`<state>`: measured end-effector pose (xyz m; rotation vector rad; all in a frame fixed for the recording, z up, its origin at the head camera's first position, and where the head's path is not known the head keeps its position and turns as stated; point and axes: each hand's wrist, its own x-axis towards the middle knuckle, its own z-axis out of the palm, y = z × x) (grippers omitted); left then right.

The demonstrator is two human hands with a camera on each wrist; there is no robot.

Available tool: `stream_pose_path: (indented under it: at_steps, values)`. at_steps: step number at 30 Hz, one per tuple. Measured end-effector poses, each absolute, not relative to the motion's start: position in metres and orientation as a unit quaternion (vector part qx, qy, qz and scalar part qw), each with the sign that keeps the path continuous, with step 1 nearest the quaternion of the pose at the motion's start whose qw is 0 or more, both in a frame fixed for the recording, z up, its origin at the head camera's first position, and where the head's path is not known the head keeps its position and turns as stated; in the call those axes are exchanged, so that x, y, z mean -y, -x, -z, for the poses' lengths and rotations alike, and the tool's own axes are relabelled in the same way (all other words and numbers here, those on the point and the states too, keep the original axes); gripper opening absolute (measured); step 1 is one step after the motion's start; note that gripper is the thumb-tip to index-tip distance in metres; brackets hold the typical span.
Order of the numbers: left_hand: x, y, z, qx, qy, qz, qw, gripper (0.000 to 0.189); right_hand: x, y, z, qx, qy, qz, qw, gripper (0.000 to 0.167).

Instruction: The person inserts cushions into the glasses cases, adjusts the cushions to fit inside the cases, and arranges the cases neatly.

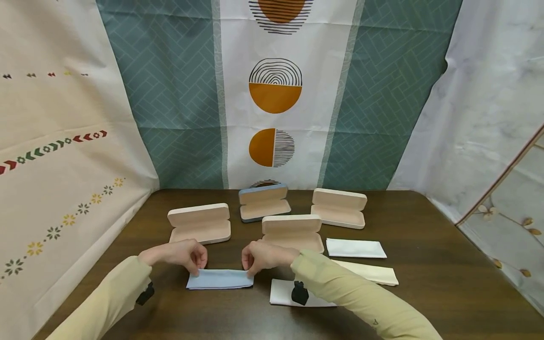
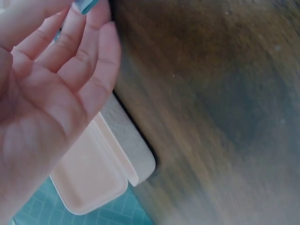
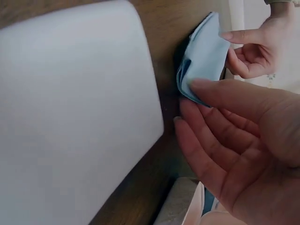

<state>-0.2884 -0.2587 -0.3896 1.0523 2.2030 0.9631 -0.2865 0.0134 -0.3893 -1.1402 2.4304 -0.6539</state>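
A light blue folded cloth [image 1: 221, 279] lies in a narrow strip on the table, its long side facing me. My left hand [image 1: 187, 255] pinches its left end, and my right hand [image 1: 263, 257] pinches the right end. In the right wrist view the thumb lies over the layered blue cloth [image 3: 206, 56], with fingertips beneath its edge. The left wrist view shows only a small corner of the cloth [image 2: 87, 4] at the left fingertips. Behind the hands stand two open cream glasses cases, one at left [image 1: 199, 229] and one near the middle [image 1: 293, 225].
A white folded cloth [image 1: 280, 293] lies partly under my right sleeve. Farther right are a cream folded cloth [image 1: 374, 273] and another white cloth [image 1: 357, 248]. At the back stand an open blue glasses case [image 1: 263, 191] and an open cream case [image 1: 340, 198]. Fabric hangs behind the table [image 1: 425, 264].
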Motion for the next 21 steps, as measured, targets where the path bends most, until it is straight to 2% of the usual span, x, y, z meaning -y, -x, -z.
stream_pose_path:
  at_steps: [5, 11, 15, 21]
  values:
    - [0.268, 0.29, 0.384, -0.8, -0.394, -0.384, 0.239, 0.012, -0.012, 0.293, 0.386, -0.848, 0.398, 0.294, 0.191, 0.015]
    - [0.285, 0.295, 0.379, -0.788, -0.365, -0.438, 0.233, 0.011, -0.009, 0.3, 0.382, -0.822, 0.34, 0.417, 0.188, 0.013]
    - [0.292, 0.296, 0.378, -0.785, -0.315, -0.481, 0.231, 0.014, -0.006, 0.304, 0.382, -0.81, 0.312, 0.47, 0.159, 0.011]
    - [0.302, 0.297, 0.385, -0.771, -0.257, -0.551, 0.189, 0.02, 0.003, 0.308, 0.385, -0.804, 0.277, 0.518, 0.097, 0.012]
